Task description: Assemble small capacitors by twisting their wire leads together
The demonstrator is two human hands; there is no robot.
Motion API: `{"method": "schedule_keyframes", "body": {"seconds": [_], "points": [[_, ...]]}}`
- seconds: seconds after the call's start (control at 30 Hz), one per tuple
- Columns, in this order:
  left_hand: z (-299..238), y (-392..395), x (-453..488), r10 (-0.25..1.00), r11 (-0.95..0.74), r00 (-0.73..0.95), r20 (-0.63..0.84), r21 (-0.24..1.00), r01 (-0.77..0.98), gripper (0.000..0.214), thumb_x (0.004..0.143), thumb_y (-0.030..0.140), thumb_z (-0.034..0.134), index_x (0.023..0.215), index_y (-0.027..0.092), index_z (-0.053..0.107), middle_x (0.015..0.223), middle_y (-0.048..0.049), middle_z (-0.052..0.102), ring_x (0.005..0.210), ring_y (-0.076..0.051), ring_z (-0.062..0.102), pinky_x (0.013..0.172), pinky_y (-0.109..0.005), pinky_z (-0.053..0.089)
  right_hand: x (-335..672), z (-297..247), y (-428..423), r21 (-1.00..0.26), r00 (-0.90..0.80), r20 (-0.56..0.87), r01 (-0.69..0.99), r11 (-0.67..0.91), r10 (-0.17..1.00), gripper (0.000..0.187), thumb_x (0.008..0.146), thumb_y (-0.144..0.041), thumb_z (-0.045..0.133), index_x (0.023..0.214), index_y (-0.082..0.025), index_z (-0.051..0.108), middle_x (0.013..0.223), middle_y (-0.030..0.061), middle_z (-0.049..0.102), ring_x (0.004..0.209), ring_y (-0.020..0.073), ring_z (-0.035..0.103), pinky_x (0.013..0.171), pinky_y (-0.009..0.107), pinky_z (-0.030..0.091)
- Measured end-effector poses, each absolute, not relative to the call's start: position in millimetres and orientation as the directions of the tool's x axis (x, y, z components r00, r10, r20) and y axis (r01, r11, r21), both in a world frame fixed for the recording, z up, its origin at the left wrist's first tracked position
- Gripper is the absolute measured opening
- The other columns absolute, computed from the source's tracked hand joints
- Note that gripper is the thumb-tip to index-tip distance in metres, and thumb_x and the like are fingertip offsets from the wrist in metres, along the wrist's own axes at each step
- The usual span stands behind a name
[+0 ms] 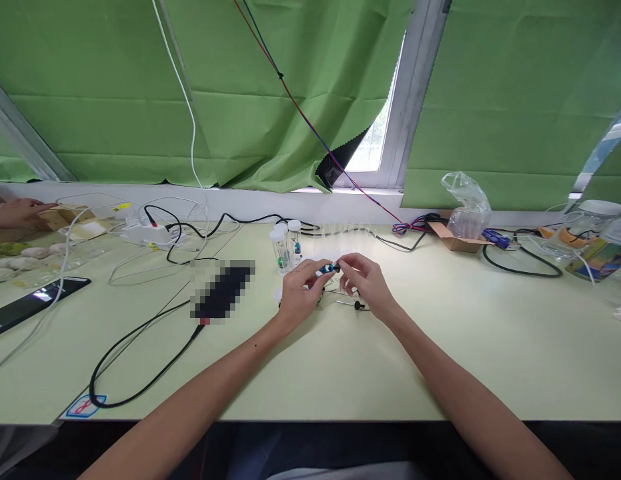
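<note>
Near the middle of the table, my left hand (301, 293) is closed on a small blue-and-black cylindrical piece (328, 269), too small to name more exactly. My right hand (366, 283) pinches the black end of the same piece from the other side. Below my right fingers lies a thin metal rod with a black knob (359, 305). A few more small parts, one of them green, lie partly hidden under my hands. Just behind my left hand stand clear vials with white caps (280, 243), with small coloured parts inside.
A dark phone-like device (225, 291), partly pixelated, lies left with a black cable (140, 400). Another phone (40, 303) and a power strip (147, 230) are farther left. At right are a cardboard box (457, 239) and clear jars (585, 227). Another person's hand (20, 213) shows far left.
</note>
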State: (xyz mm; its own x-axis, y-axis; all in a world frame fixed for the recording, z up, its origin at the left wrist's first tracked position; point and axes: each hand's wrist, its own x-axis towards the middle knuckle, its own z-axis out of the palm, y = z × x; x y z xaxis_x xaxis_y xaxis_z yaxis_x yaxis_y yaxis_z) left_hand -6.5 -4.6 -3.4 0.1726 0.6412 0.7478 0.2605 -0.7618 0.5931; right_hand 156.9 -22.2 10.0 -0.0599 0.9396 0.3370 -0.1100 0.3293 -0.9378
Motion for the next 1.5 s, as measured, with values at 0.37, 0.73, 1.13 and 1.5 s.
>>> {"method": "schedule_keyframes", "body": {"seconds": [0.37, 0.73, 1.13, 1.5], "points": [[-4.2, -4.4, -6.3, 0.603, -0.791, 0.205, 0.771, 0.547, 0.273, 0.019, 0.088, 0.028, 0.062, 0.103, 0.021, 0.072, 0.086, -0.0035, 0.067, 0.059, -0.007, 0.053, 0.051, -0.019, 0.045, 157.7, 9.1, -22.4, -0.936, -0.096, 0.342, -0.124, 0.33, 0.935, 0.035, 0.078, -0.05, 0.069, 0.092, -0.018, 0.061, 0.077, -0.0003, 0.058, 0.051, 0.0086, 0.053, 0.045, 0.024, 0.04], [-7.3, -2.4, -7.9, 0.571, -0.817, 0.265, 0.777, 0.506, 0.276, 0.021, 0.089, 0.026, 0.062, 0.107, 0.022, 0.071, 0.075, -0.0003, 0.06, 0.053, -0.007, 0.049, 0.051, -0.021, 0.042, 157.8, 9.4, -21.7, -0.949, -0.103, 0.299, -0.142, 0.283, 0.949, 0.041, 0.077, -0.056, 0.069, 0.087, -0.018, 0.058, 0.058, -0.0024, 0.059, 0.044, 0.0086, 0.046, 0.043, 0.023, 0.036], [-5.8, -4.8, -6.0, 0.633, -0.772, 0.232, 0.739, 0.58, 0.26, 0.02, 0.088, 0.027, 0.063, 0.104, 0.022, 0.072, 0.081, -0.0014, 0.063, 0.053, -0.006, 0.051, 0.051, -0.02, 0.043, 155.9, 6.1, -18.6, -0.947, -0.042, 0.31, -0.099, 0.305, 0.95, 0.038, 0.083, -0.056, 0.062, 0.083, -0.018, 0.059, 0.061, -0.0022, 0.057, 0.041, 0.0075, 0.047, 0.039, 0.022, 0.036], [-7.1, -2.8, -5.9, 0.691, -0.721, 0.173, 0.702, 0.65, 0.241, 0.02, 0.087, 0.029, 0.064, 0.104, 0.022, 0.072, 0.081, -0.0008, 0.062, 0.051, -0.005, 0.048, 0.047, -0.019, 0.041, 157.7, 8.4, -22.3, -0.929, -0.089, 0.359, -0.126, 0.347, 0.929, 0.033, 0.077, -0.046, 0.071, 0.093, -0.018, 0.062, 0.09, 0.0034, 0.062, 0.057, 0.0102, 0.058, 0.046, 0.024, 0.043]]}}
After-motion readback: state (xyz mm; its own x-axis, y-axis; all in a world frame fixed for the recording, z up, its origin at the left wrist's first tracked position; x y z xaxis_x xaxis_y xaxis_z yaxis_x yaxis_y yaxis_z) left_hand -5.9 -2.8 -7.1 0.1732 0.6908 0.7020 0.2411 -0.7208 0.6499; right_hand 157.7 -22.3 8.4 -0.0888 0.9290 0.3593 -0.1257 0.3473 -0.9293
